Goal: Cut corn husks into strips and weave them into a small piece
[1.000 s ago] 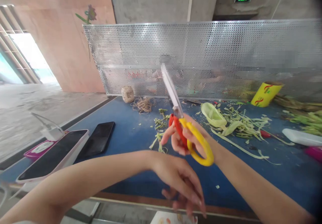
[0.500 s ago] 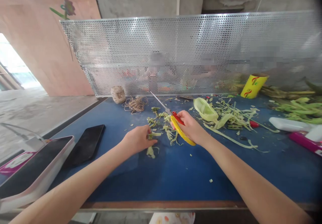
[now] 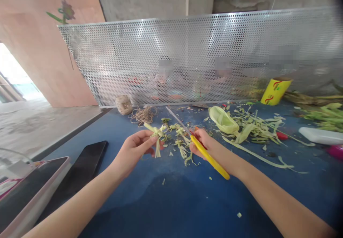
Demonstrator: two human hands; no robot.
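My left hand [image 3: 134,150] pinches a small folded strip of pale green leaf [image 3: 155,134] and holds it just above the blue table [image 3: 171,195]. My right hand [image 3: 206,146] grips scissors [image 3: 199,146] with yellow and red handles. Their blades point up and left towards the leaf piece, a short gap away. Cut leaf scraps [image 3: 179,143] lie on the table between and behind both hands.
A black phone [image 3: 85,163] and a pink-edged device [image 3: 24,191] lie at the left. A twine ball [image 3: 123,104] with loose twine [image 3: 143,114], a yellow roll [image 3: 276,91], green husk strips [image 3: 249,125] and stalks [image 3: 324,113] sit before a perforated metal screen [image 3: 203,56].
My left hand picked a leaf piece off the table and lifted it. My right hand lowered the scissors from upright to near the table, beside the leaf.
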